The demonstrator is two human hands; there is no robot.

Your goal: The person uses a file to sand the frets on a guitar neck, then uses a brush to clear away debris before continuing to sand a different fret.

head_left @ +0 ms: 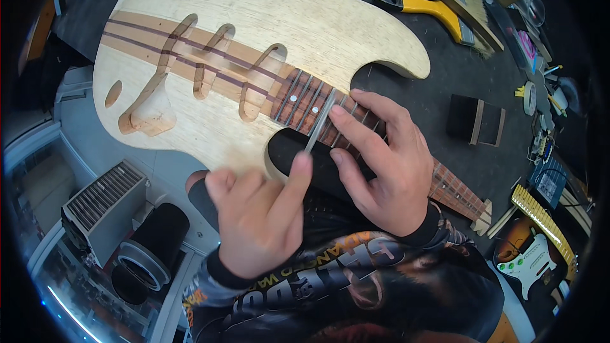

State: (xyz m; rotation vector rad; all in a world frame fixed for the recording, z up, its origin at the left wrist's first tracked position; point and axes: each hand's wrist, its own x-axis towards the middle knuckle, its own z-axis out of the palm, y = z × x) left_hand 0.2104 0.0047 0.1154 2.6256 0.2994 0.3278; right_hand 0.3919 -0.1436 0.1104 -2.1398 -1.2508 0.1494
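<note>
An unfinished pale wooden guitar body, with routed cavities and striped centre wood, lies with its neck toward the lower right. My right hand is closed across the fretboard, thumb at the near edge, index fingertip on a thin metal strip, perhaps a file, lying crosswise along the frets. My left hand, slightly blurred, is below the body with fingers curled and index finger at the strip's lower end.
A yellow-handled brush and long brush lie at the back right. A dark block and assorted small tools sit right of the neck, an electric guitar lower right. A grey slotted box and black cylinder stand lower left.
</note>
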